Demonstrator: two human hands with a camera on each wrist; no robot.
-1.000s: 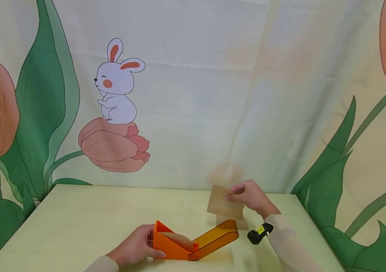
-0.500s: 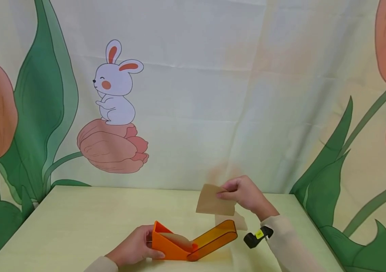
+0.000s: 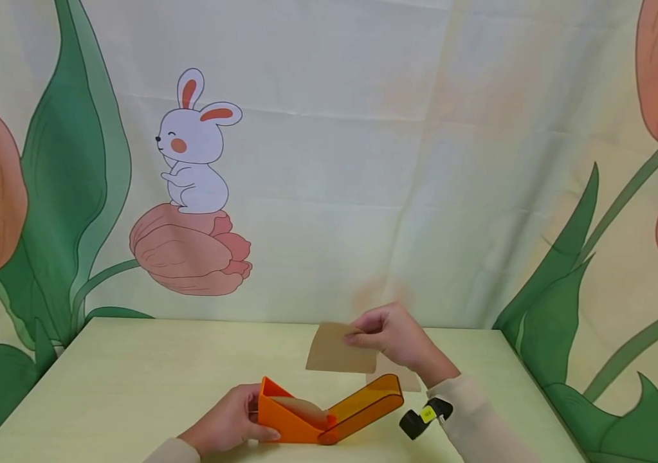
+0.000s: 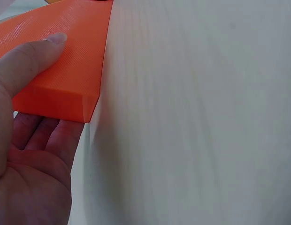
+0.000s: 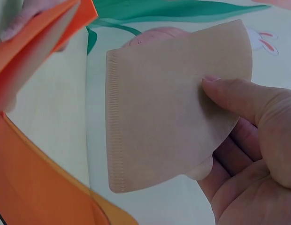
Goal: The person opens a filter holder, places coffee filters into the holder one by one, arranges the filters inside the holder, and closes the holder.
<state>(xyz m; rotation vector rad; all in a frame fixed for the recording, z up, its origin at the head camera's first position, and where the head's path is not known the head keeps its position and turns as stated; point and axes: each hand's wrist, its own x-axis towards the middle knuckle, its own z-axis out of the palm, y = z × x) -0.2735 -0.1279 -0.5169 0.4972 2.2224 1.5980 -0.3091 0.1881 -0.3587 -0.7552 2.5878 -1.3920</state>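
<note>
In the head view my left hand [image 3: 227,418] grips the closed end of an orange coffee filter holder [image 3: 291,424], thumb on its near side. The left wrist view shows the fingers under the orange box [image 4: 65,70]. Its see-through amber lid [image 3: 366,408] is swung open to the right, and a brown paper filter [image 3: 300,408] sits inside. My right hand [image 3: 395,337] pinches another brown coffee filter [image 3: 340,350] between thumb and fingers, above the table behind the holder. The right wrist view shows that filter's crimped edge [image 5: 115,122] facing the holder.
One more paper filter [image 3: 398,376] lies on the pale table [image 3: 161,360] behind the lid. A black wrist camera [image 3: 421,418] hangs from the right sleeve. Behind the table hangs a cloth [image 3: 317,193] printed with tulips and a rabbit.
My right hand has moved left with the filter, from right of the lid to above and behind the holder. The left hand and the holder stay nearly where they were.
</note>
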